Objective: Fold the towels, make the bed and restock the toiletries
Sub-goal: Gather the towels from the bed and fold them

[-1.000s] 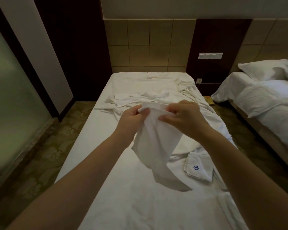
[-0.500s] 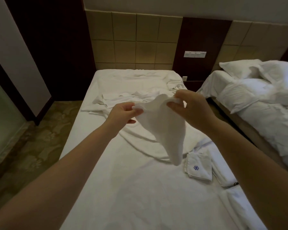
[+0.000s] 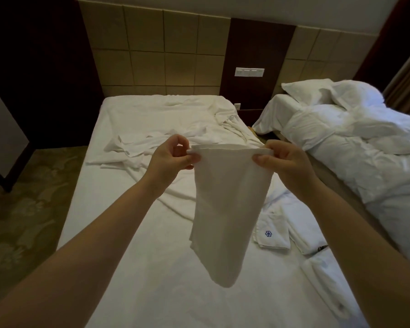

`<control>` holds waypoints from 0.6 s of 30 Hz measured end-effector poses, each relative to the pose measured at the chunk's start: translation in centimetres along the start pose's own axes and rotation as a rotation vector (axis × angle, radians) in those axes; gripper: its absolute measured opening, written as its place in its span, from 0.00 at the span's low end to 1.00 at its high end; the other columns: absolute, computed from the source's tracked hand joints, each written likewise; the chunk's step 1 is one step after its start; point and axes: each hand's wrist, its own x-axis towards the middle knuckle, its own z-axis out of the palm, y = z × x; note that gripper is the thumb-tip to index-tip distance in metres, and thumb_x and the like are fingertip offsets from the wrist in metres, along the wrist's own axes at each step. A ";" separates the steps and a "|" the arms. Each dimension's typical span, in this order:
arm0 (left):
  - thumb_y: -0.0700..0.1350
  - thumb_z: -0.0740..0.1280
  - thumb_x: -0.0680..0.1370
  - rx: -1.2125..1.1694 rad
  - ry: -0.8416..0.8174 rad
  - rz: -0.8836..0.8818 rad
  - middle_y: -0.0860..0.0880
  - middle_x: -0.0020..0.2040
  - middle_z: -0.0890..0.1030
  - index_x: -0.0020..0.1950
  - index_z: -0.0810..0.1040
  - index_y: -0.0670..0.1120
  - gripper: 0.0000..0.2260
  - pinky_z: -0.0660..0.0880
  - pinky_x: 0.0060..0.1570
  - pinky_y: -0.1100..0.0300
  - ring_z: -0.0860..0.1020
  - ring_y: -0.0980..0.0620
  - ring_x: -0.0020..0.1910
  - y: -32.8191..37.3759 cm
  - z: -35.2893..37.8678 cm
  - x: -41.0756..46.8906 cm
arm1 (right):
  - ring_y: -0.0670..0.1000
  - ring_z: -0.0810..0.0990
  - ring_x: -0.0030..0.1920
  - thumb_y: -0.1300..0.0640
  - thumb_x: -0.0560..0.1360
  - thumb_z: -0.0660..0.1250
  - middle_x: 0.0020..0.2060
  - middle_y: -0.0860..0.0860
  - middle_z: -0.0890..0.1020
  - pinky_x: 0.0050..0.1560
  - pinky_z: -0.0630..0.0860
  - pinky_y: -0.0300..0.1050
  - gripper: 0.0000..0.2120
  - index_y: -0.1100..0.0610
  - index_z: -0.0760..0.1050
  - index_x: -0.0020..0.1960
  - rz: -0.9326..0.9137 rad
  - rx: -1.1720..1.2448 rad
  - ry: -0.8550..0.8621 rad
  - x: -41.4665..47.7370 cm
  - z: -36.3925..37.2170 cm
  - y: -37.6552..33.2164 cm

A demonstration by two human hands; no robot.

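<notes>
Here, in the head view, the left hand (image 3: 173,159) and right hand (image 3: 287,162) are each pinching a top corner of the white towel (image 3: 230,197), both grips clamping it as it is hanging above the middle of the bed (image 3: 128,256). One folded towel (image 3: 271,233) is lying by the bed's right edge and the crumpled sheet (image 3: 175,143) is sprawling near the head end. No toiletries or containers are showing, so most of the task is looking undone.
</notes>
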 end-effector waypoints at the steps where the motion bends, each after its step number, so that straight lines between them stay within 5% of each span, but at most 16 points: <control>1: 0.30 0.68 0.73 -0.002 -0.005 -0.008 0.53 0.30 0.77 0.39 0.70 0.45 0.13 0.77 0.36 0.66 0.76 0.58 0.32 -0.3 0.1 0.0 | 0.57 0.70 0.37 0.44 0.62 0.69 0.34 0.65 0.71 0.42 0.69 0.49 0.30 0.73 0.72 0.40 0.013 -0.001 -0.001 -0.2 -0.1 0.3; 7: 0.29 0.69 0.72 -0.009 0.003 -0.030 0.53 0.30 0.77 0.39 0.73 0.45 0.12 0.75 0.37 0.66 0.74 0.58 0.31 -1.4 0.8 0.1 | 0.54 0.71 0.36 0.43 0.66 0.74 0.36 0.68 0.75 0.42 0.69 0.48 0.27 0.69 0.77 0.39 0.080 -0.096 -0.023 -1.4 -1.3 1.3; 13: 0.31 0.71 0.70 0.078 -0.016 -0.018 0.56 0.30 0.80 0.41 0.80 0.47 0.10 0.75 0.39 0.65 0.77 0.59 0.33 -1.6 1.7 -0.1 | 0.40 0.75 0.29 0.54 0.71 0.72 0.30 0.49 0.79 0.33 0.71 0.28 0.10 0.62 0.79 0.39 0.069 -0.267 0.018 -2.4 -2.3 2.1; 18: 0.40 0.75 0.66 0.093 0.008 -0.056 0.57 0.28 0.78 0.36 0.79 0.47 0.06 0.77 0.35 0.63 0.77 0.57 0.31 -1.4 2.4 -1.5 | 0.44 0.73 0.30 0.56 0.72 0.72 0.28 0.47 0.77 0.34 0.72 0.34 0.12 0.64 0.76 0.36 0.022 -0.236 0.035 -3.3 -2.8 2.7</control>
